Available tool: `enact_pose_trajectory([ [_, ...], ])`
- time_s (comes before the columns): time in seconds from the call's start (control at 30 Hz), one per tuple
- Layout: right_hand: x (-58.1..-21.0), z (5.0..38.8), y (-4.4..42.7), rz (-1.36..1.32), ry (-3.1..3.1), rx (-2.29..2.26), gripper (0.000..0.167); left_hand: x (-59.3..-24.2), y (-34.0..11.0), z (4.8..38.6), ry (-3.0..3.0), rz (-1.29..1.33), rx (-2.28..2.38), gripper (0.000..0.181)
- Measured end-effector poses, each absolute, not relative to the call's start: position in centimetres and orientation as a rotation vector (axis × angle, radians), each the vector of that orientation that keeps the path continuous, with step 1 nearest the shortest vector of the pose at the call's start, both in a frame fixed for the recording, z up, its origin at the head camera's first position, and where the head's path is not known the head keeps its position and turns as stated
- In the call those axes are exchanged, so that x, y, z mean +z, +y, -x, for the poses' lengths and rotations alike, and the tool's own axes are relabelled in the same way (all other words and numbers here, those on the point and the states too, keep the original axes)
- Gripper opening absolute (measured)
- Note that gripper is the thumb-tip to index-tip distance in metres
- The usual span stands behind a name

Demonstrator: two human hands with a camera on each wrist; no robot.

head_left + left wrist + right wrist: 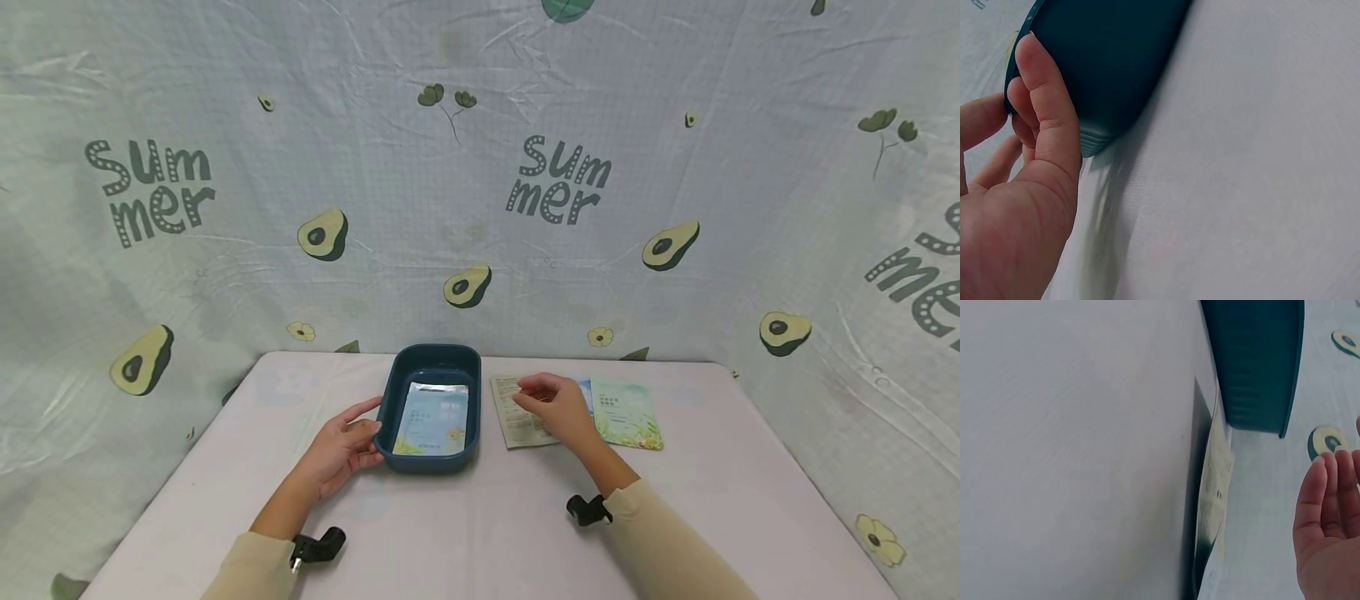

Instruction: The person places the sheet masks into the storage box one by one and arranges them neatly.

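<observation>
A dark teal plastic bin [438, 463] stands on the table, a pale blue flat sachet [432, 421] lying inside it. My left hand [341, 446] grips the bin's left side; in the left wrist view the thumb meets the rim and other fingers lie along the outer wall. Right of the bin my right hand [561, 408] hovers over several flat sachets, its fingers loosely bent around nothing. A beige printed sachet [521, 423] lies partly beneath it. Beside that is a green sachet [626, 412], and a blue sachet [586, 392] is mostly hidden by the hand.
The pale table [465, 533] extends toward me and to both sides. Behind it hangs a sheet [420, 192] printed with avocados and lettering. Each wrist wears a small black camera, the left camera [318, 546] low over the table.
</observation>
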State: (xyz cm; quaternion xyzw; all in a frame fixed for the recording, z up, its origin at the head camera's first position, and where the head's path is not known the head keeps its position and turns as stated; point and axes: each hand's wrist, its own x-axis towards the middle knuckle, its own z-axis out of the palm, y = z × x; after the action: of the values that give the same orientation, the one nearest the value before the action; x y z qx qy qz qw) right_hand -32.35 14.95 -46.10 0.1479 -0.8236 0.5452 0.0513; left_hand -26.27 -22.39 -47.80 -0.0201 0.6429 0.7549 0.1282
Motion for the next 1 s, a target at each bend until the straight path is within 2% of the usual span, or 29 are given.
enact_pose_trajectory([
  [0.37, -47.1, 32.2, 18.2, -0.433, -2.484, 1.671, 0.030, -47.8, -22.4, 26.2, 1.866, 0.064, 2.194, 0.062],
  [0.53, -45.9, 31.1, 19.6, -0.398, -2.529, 1.645, 0.027, -47.8, -22.4, 26.2, 1.854, 0.056, 2.203, 0.062],
  [0.77, -47.5, 32.1, 22.8, -0.364, -2.526, 1.647, 0.038, -47.9, -22.4, 26.2, 1.854, 0.053, 2.200, 0.062],
  [1.0, -47.2, 32.4, 25.7, -0.344, -2.538, 1.583, 0.037, -47.8, -22.4, 26.2, 1.856, 0.052, 2.199, 0.061],
])
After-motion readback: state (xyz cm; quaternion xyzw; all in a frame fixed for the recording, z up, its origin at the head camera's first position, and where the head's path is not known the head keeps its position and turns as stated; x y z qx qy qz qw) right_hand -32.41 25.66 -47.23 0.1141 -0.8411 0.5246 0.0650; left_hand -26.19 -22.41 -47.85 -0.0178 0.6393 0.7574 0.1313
